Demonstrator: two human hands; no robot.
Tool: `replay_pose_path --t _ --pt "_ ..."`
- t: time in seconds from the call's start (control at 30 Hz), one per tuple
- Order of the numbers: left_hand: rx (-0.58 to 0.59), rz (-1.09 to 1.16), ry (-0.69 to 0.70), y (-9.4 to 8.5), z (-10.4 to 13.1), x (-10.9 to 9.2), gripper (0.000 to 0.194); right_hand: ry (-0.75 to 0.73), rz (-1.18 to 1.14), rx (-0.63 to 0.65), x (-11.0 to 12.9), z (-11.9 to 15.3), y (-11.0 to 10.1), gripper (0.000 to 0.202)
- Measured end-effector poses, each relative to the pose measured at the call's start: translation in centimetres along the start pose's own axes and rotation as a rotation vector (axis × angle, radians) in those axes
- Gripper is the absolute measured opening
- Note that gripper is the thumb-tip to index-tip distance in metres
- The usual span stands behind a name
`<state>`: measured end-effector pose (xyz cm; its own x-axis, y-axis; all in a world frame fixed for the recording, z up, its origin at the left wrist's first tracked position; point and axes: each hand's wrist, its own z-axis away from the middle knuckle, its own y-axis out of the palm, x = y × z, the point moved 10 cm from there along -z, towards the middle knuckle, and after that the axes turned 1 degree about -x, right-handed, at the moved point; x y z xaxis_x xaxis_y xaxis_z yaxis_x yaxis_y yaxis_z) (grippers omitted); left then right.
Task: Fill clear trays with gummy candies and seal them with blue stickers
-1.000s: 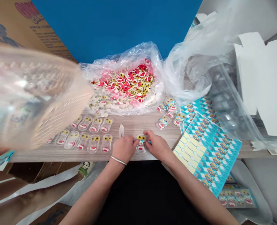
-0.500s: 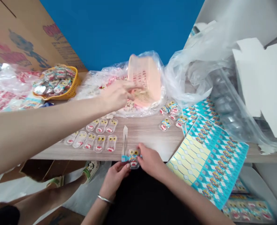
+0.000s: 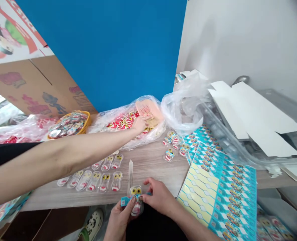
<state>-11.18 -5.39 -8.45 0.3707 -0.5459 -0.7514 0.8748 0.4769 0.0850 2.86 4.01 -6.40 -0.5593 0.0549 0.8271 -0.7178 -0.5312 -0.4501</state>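
Note:
At the table's front edge, a small clear plastic case [image 3: 136,209] with yellow eye-shaped pieces in its top is between my hands. My left hand [image 3: 120,216] grips it from the left, thumb over its front. A blue printed sticker [image 3: 125,201] crosses its middle and sticks out on both sides. My right hand [image 3: 161,198] pinches the sticker's right part against the case. Just behind lies a pointed, flat, pale blade-like tool [image 3: 130,172]. Rows of similar clear cases [image 3: 105,182] without stickers lie to the left; several stickered cases [image 3: 169,155] lie to the right.
A co-worker's arm [image 3: 70,152] crosses from the left into a plastic bag of small red and yellow pieces [image 3: 124,121], beside a peach basket [image 3: 156,108]. Sticker sheets [image 3: 201,187] overhang the front edge at right. A yellow basket [image 3: 87,124] of filled cases stands back left.
My view has tilted up and shifted. My right fingers have moved onto the front of the case, at the sticker. The co-worker's hand has gone lower into the bag by the peach basket.

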Motion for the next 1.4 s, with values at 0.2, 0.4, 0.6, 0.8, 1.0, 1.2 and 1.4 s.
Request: replay_pose_path --t 0.2,0.4,0.6,0.8,1.0,1.2,1.4 --pt "0.054 -0.011 0.179 4.5 0.1 -5.8 0.038 -0.031 -0.414 -0.051 -0.5 0.7 -5.1 0.039" --pt "0.204 0.005 0.198 10.4 0.0 -6.3 0.038 -0.091 -0.655 -0.089 -0.9 3.1 -8.7 0.034" --pt "0.286 0.0 0.213 13.4 1.0 -5.6 0.032 -0.035 -0.842 -0.213 -3.3 4.7 -10.2 0.039" --pt "0.496 0.117 0.064 16.5 2.8 -3.9 0.024 -0.032 -1.213 0.044 -3.6 5.1 -8.2 0.038" --pt "0.607 0.097 -0.046 18.0 3.6 -1.9 0.021 -0.009 -1.355 0.302 -3.7 5.8 -6.5 0.038" --pt "0.695 0.03 -0.121 18.8 4.5 -0.9 0.023 -0.016 -1.354 0.407 -3.7 6.0 -5.2 0.04" --pt "0.474 0.075 -0.007 17.9 2.7 -1.8 0.024 0.073 -1.146 -0.031 -6.9 5.2 -8.1 0.036"
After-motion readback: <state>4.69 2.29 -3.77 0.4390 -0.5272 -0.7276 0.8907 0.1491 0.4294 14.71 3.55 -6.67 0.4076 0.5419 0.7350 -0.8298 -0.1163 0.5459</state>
